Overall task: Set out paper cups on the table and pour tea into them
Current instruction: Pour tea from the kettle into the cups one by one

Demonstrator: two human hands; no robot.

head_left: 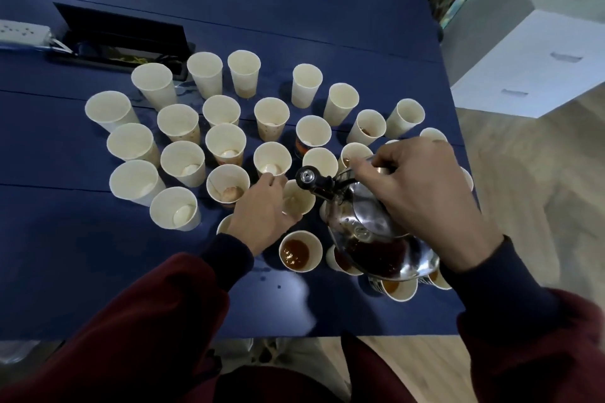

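Left hand (262, 211): curls round a paper cup (296, 201) near the worktop (98, 255) front
Right hand (425, 193): grips the kettle (366, 229) handle, spout tipped over that cup
Spill risk: other cups (226, 144) stand packed (some touching); a nudge topples them
Scald risk: tea may splash the left hand; stream hard to see

We count about 30 paper cups (178, 123) on 1 blue table (65, 239); a few are half hidden, so the tally is not exact. At least 4 hold brown tea (294, 253). We also see 1 steel kettle (370, 232), 2 hands, the left hand (262, 213) and the right hand (425, 193), 1 power strip (23, 31) and 1 white cabinet (537, 82) with 2 drawer handles (566, 56).
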